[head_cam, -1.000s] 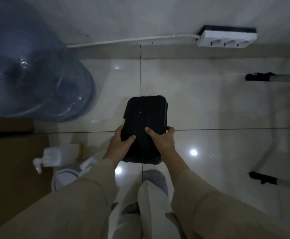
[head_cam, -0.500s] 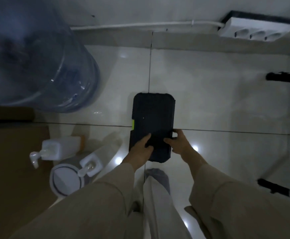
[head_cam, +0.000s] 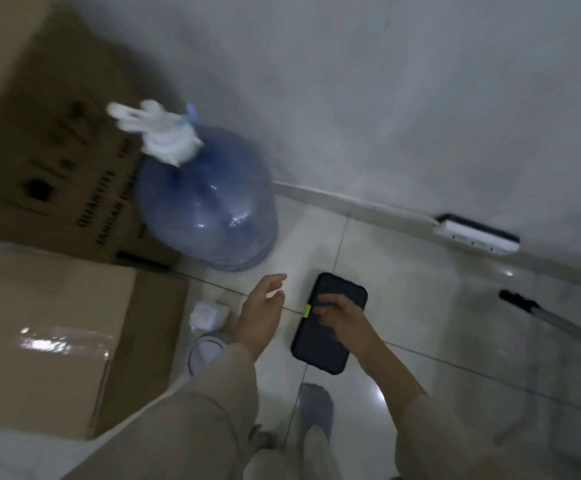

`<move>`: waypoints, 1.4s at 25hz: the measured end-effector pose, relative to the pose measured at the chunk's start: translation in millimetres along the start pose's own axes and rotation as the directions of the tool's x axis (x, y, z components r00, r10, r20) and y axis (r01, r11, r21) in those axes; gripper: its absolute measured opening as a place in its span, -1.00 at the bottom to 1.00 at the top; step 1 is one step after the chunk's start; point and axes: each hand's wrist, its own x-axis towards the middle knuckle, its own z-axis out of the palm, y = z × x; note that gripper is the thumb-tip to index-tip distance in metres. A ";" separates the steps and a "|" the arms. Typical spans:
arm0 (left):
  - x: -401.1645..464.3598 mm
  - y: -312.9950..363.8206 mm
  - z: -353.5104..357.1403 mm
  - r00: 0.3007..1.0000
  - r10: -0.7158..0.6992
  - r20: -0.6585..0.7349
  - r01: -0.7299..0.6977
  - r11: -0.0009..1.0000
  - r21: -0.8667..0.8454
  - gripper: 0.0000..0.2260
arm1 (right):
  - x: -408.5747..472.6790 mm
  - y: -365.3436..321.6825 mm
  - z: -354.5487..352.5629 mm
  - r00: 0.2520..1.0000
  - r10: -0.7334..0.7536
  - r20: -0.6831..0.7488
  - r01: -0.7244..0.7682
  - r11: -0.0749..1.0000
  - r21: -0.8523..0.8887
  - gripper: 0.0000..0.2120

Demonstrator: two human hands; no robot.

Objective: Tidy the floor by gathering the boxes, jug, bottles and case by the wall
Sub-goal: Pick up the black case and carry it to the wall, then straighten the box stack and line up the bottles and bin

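The black case (head_cam: 323,337) with a small yellow-green latch lies flat on the tiled floor, a little way from the wall. My right hand (head_cam: 342,317) hovers over its middle with loosely bent fingers and holds nothing. My left hand (head_cam: 259,313) floats open to the left of the case, apart from it. The big blue water jug (head_cam: 209,209) stands by the wall, its neck wrapped in white plastic. Two cardboard boxes (head_cam: 50,147) (head_cam: 57,337) sit at the left. White pump bottles (head_cam: 207,315) stand between the near box and my left arm.
A white power strip (head_cam: 476,235) with its cable lies along the skirting at the right. A black-tipped metal pole (head_cam: 552,317) slants over the floor at the right. My slippered foot (head_cam: 315,408) stands just below the case.
Both hands have let go of the case, which now lies on the floor. My head has risen and turned, bringing the boxes and the jug's neck into view.
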 end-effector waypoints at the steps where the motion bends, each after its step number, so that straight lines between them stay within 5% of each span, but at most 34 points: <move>1: -11.0 13.3 -23.2 0.997 0.038 -0.072 -0.044 0.996 -0.077 -0.74 | -12.5 -18.4 18.3 0.999 -0.021 0.028 0.020 1.000 0.012 -0.86; 6: -59.5 29.1 -149.5 0.894 0.127 -0.430 -0.266 0.922 -0.281 -0.78 | -62.0 -77.1 123.9 0.975 -0.142 0.172 0.158 0.984 -0.084 -0.80; 11: -104.2 -26.5 -286.5 0.805 0.047 -0.591 -0.271 0.916 -0.296 -0.78 | -83.2 -96.2 260.1 0.973 -0.184 0.142 0.184 0.983 0.014 -0.83; 13: -114.5 -48.0 -337.4 0.805 0.021 -0.592 -0.250 0.919 -0.306 -0.78 | -92.8 -95.7 312.2 0.979 -0.185 0.083 0.167 0.967 0.191 -0.82; 15: -119.3 -58.5 -384.2 0.807 0.004 -0.591 -0.240 0.916 -0.320 -0.79 | -98.2 -97.9 355.9 0.978 -0.187 0.087 0.153 0.941 0.303 -0.60; 21: -103.4 -21.8 -467.0 0.877 0.076 -0.475 -0.268 0.897 -0.351 -0.68 | -65.3 -165.3 432.0 0.975 -0.204 0.092 0.157 0.916 0.369 -0.24; 25: -80.7 -2.8 -480.1 0.928 0.113 -0.356 -0.239 0.912 -0.333 -0.61 | -36.2 -204.5 437.3 0.986 -0.165 -0.013 0.163 0.956 0.246 -0.19; 35: -33.2 -14.3 -504.5 0.963 -0.063 -0.262 -0.003 0.970 -0.243 -0.62 | -30.2 -208.1 422.5 0.961 -0.276 0.000 0.269 0.939 0.215 -0.37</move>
